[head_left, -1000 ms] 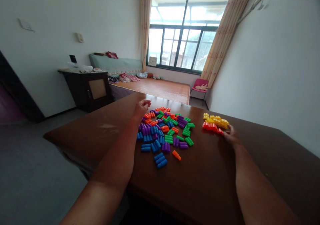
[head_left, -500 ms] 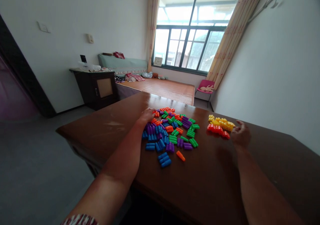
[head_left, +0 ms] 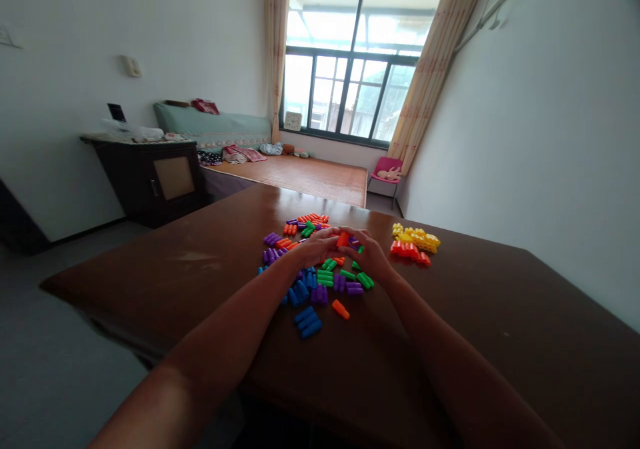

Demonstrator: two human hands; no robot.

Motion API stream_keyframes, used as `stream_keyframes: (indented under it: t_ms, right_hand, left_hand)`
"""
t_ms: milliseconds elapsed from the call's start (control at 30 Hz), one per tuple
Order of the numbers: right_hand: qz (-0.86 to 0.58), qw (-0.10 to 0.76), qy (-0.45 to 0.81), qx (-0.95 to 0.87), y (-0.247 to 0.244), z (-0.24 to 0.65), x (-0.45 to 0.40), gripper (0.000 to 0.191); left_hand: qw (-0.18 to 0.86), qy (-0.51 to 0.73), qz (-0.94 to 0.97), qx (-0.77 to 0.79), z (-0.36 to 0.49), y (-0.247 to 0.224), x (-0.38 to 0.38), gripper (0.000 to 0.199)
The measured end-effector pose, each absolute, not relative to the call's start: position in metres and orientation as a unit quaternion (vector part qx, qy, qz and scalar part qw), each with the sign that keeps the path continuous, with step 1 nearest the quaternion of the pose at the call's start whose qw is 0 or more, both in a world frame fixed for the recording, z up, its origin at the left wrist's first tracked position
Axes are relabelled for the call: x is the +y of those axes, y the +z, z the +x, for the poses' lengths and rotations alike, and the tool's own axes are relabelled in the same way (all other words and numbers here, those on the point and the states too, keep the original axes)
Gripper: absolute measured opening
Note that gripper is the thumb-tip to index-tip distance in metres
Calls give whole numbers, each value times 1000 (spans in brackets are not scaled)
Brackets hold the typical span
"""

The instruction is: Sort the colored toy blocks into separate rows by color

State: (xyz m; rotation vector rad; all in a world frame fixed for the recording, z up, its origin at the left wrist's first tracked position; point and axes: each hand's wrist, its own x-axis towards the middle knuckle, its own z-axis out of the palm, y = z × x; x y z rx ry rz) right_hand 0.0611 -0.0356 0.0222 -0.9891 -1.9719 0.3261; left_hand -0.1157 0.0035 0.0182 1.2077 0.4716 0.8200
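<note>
Over the middle of a spread of coloured plastic blocks, my left hand (head_left: 319, 248) and my right hand (head_left: 369, 252) meet around an orange block (head_left: 343, 239). Fingers of both hands close on it from either side. Under and around them lie purple blocks (head_left: 273, 255), green blocks (head_left: 325, 278) and blue blocks (head_left: 299, 293), each shaped like short joined tubes; my hands and forearms cover part of the spread. Nearer to me lie a single orange block (head_left: 341, 310) and a three-tube blue block (head_left: 308, 322).
On the right of the brown table (head_left: 450, 342) sit grouped yellow blocks (head_left: 419, 238) and a row of red-orange blocks (head_left: 410, 252). Past the table stand a bed (head_left: 320, 174), a pink chair (head_left: 385, 167) and a dark cabinet (head_left: 140, 182).
My right hand has come from beside the yellow blocks to the middle. My left hand has left the far-left blocks, and both now hold an orange block. The view has turned right.
</note>
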Motion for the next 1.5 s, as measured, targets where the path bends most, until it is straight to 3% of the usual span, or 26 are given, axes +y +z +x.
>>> stream_keyframes:
  t_ms: [133, 267, 367, 500, 633, 767, 967, 1133, 1367, 1500]
  right_hand:
    - [-452, 483, 139, -737, 25, 97, -19, 54]
    - [-565, 536, 105, -619, 15, 190, -4, 63]
    - [-679, 518, -1, -521, -12, 264, -4, 65]
    - [-736, 511, 45, -442, -49, 315, -10, 58]
    - [-713, 510, 58, -478, -61, 318, -8, 41]
    - [-683, 543, 62, -484, -61, 312, -5, 46]
    - [-690, 509, 106, -504, -65, 310, -7, 39]
    - [-690, 515, 108, -498, -58, 314, -15, 53]
    - [-700, 504, 145, -485, -56, 306, -20, 51]
    - [-694, 505, 135, -495, -63, 308, -10, 51]
  left_hand:
    - [685, 361, 585, 240, -120, 17, 8, 43]
    - [657, 386, 593, 260, -132, 15, 20, 46]
    - [646, 414, 577, 279, -137, 13, 28, 44]
    - [636, 431, 561, 308, -140, 12, 32, 41]
    - [627, 442, 559, 313, -145, 14, 31, 40]
    - [621, 455, 558, 310, -150, 15, 33, 41]
    - [618, 465, 545, 323, -151, 11, 36, 38]
    - [605, 498, 526, 330, -157, 21, 36, 35]
    - [451, 643, 466, 407, -198, 30, 58, 27]
    - [350, 634, 482, 493, -218, 20, 71, 23]
